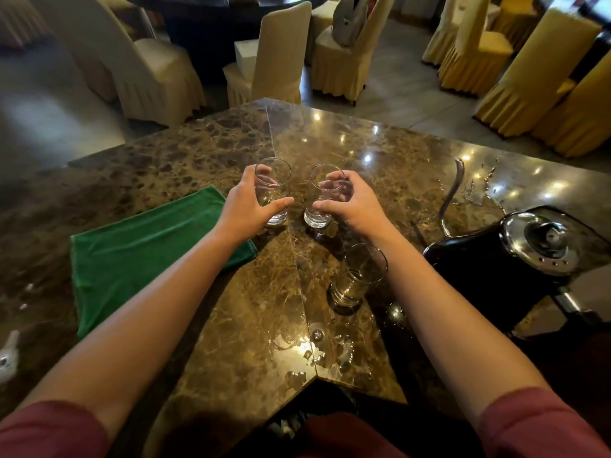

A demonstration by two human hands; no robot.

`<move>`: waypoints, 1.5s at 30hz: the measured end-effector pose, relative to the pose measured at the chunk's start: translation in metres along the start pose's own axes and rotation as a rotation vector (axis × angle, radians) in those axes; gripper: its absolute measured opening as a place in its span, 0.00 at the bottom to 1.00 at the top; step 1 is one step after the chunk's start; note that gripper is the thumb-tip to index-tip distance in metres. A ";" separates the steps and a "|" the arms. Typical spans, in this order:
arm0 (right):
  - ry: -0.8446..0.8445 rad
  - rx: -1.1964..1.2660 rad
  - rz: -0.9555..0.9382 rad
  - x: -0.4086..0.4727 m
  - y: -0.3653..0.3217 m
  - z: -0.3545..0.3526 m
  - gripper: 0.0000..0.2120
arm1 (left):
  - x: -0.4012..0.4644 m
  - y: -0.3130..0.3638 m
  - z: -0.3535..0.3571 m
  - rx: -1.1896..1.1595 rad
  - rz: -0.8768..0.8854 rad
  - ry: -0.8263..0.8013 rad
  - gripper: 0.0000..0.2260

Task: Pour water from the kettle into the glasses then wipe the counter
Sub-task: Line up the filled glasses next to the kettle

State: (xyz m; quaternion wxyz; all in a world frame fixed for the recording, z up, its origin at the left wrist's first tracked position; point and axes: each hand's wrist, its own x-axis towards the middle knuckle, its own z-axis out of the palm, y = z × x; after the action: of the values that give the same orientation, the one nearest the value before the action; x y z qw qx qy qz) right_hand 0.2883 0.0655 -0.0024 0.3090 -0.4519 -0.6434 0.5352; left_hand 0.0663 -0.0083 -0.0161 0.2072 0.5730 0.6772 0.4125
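Brown marble table [231, 342] in a hall of yellow-draped chairs [469, 57], and both arms are out over it. Left hand [251, 206] is wrapped around the left glass [272, 193], right hand [347, 201] grips the second glass [322, 200] just beside it, both glasses standing on the stone with a little water in them. A third glass [358, 276] stands nearer, under the right forearm. Black kettle [509, 259] sits at the right, spout pointing away; spilled water glints beyond it. Green cloth [145, 252] lies flat at the left.
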 end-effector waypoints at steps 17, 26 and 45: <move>0.155 0.065 0.129 -0.052 -0.010 -0.022 0.28 | -0.039 -0.006 -0.021 0.015 -0.125 -0.010 0.43; 0.207 -0.095 0.008 -0.141 0.008 -0.036 0.29 | -0.107 -0.008 -0.020 0.349 0.041 0.137 0.35; 0.154 -0.461 -0.212 -0.195 0.023 -0.014 0.29 | -0.145 0.069 0.062 0.377 0.333 -0.008 0.30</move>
State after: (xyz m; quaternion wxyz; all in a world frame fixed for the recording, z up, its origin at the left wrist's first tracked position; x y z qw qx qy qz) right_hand 0.3847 -0.1064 -0.0049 0.3003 -0.4799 -0.7666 0.3028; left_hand 0.1918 -0.1253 -0.0245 0.0285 0.7069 0.6374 0.3052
